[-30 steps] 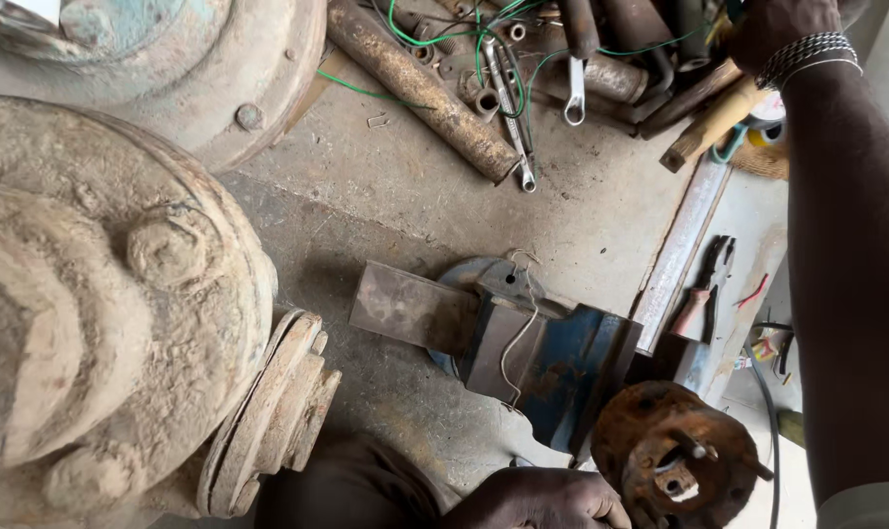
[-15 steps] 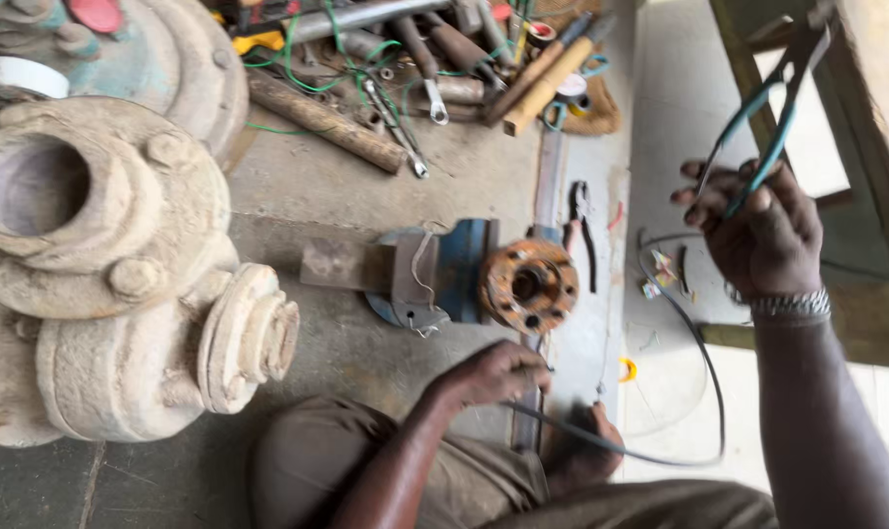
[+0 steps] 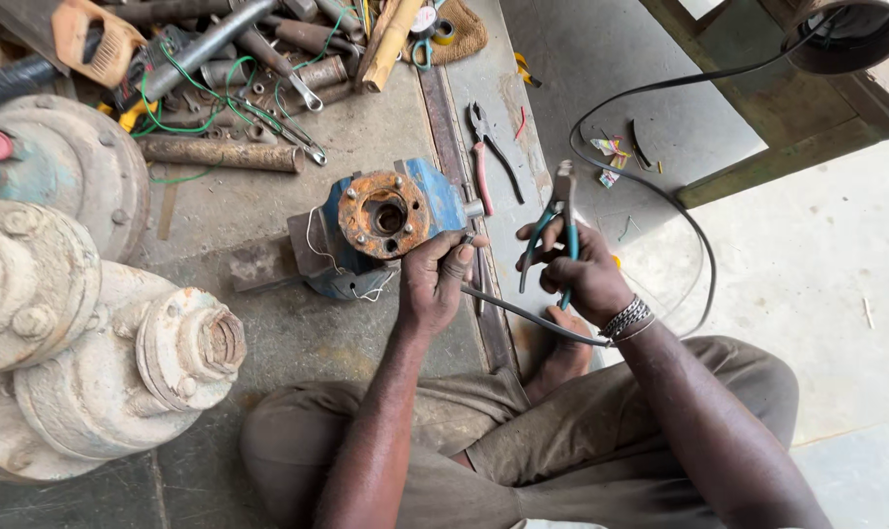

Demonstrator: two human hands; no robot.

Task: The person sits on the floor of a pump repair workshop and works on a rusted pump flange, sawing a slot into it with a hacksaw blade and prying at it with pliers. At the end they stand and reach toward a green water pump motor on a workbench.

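Cable [image 3: 523, 312]: black, held at its end beside the rusty flange, run under the right wrist, then looped wide over the pale floor up toward a dark round housing [image 3: 844, 29] at the top right corner.
Left hand [image 3: 433, 279]: fingers closed, pinching the cable end just beside the blue motor body [image 3: 443, 196]; stripped or not, too small to tell.
Right hand [image 3: 587, 274]: fingers wrapped round teal-handled pliers [image 3: 554, 227], nose pointing up, clear of the cable end and apparently not biting on anything.
Flange [image 3: 386, 213]: round, rusted orange, studs showing, centre bore open; thin white wires [image 3: 312, 245] hanging loose from the body below it.
Progress: cable brought to the motor but seemingly not yet joined to it; loose wires still free, so connection work judged early, most of it left.
Near by: second pair of pliers with red grips [image 3: 489, 147] lying on the slab, coloured insulation scraps [image 3: 609, 162] past them.
Further out: pale cast pump casings [image 3: 101, 362] at left; spanners, pipes and green wire [image 3: 209, 83] heaped at the top.
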